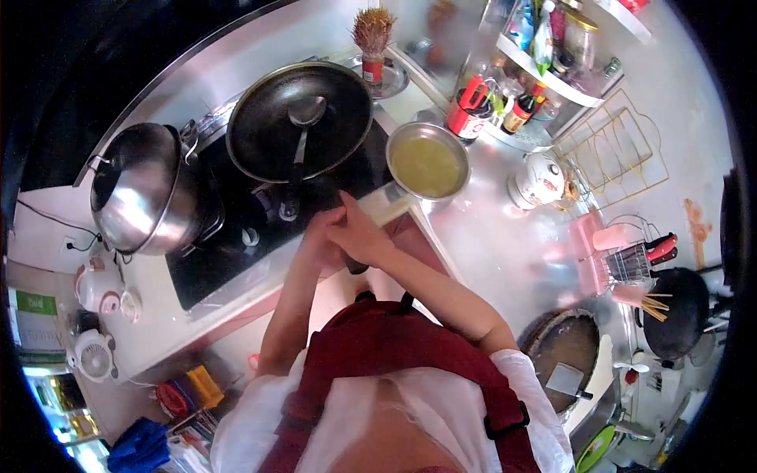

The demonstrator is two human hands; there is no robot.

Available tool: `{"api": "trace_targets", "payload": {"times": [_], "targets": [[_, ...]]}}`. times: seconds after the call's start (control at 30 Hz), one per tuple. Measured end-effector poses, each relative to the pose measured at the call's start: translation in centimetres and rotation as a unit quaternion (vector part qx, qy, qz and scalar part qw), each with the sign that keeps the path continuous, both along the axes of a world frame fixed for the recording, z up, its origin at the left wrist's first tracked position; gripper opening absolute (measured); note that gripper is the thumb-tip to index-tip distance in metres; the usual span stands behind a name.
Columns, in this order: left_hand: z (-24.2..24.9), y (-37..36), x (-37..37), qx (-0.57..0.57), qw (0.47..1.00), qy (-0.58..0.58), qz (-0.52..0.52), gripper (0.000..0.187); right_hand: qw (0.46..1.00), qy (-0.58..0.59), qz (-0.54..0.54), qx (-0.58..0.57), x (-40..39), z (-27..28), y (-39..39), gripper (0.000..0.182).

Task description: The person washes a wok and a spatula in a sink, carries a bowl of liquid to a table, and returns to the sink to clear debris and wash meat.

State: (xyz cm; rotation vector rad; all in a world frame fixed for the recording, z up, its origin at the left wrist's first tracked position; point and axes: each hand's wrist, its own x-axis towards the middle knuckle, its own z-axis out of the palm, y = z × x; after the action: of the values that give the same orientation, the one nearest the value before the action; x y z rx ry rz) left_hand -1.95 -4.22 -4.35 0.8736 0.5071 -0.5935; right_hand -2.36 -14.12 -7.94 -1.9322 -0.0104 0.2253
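Black wok: likely heavy, rigid. Metal ladle within: presumably lighter; grip dark handle. Left hand, right hand: touching, part-curled; contents, I can't tell.

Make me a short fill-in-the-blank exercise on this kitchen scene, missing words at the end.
1. The left hand meets the ____ hand.
2. The wok beneath the metal ladle is ____ in colour.
3. The metal pot holds a yellowish ____.
4. The brush stands with its bristles pointing ____.

Missing words: right; black; liquid; up.
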Motion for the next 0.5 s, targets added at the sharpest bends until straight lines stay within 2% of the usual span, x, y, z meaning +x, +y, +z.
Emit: {"api": "trace_targets", "payload": {"times": [0.03, 0.13, 0.2, 0.27, 0.37, 0.43, 0.5], "targets": [[-2.4, 0.9, 1.3, -0.025, 0.997, -0.061, -0.035, 0.027, 1.0, 0.023, -0.008, -0.009, 0.7, 0.8, 0.2, 0.076], [-3.8, 2.1, 3.9, -0.054, 0.987, -0.124, -0.085, 0.028, 0.999, 0.007, -0.024, -0.037, 2.7, -0.5, 0.9, 0.077], [-5.0, 3.0, 5.3, -0.049, 0.984, -0.124, -0.115, 0.029, 1.0, 0.008, -0.019, -0.012, 3.8, -0.9, 1.2, 0.077], [-5.3, 3.4, 6.1, -0.063, 0.985, -0.128, -0.093, 0.028, 0.999, -0.022, -0.037, -0.017, 4.8, -0.9, 1.8, 0.082], [-5.2, 4.1, 8.1, -0.078, 0.983, -0.118, -0.116, 0.028, 0.999, -0.026, -0.042, -0.01, 6.6, -1.1, 2.4, 0.081], [-7.3, 4.4, 9.8, -0.07, 0.986, -0.095, -0.121, 0.023, 0.998, -0.025, -0.05, -0.008, 7.6, -1.6, 2.5, 0.081], [-9.5, 4.8, 10.8, -0.077, 0.986, -0.097, -0.11, 0.024, 0.992, 0.081, 0.002, 0.101, 8.3, -3.0, 2.2, 0.071]]}}
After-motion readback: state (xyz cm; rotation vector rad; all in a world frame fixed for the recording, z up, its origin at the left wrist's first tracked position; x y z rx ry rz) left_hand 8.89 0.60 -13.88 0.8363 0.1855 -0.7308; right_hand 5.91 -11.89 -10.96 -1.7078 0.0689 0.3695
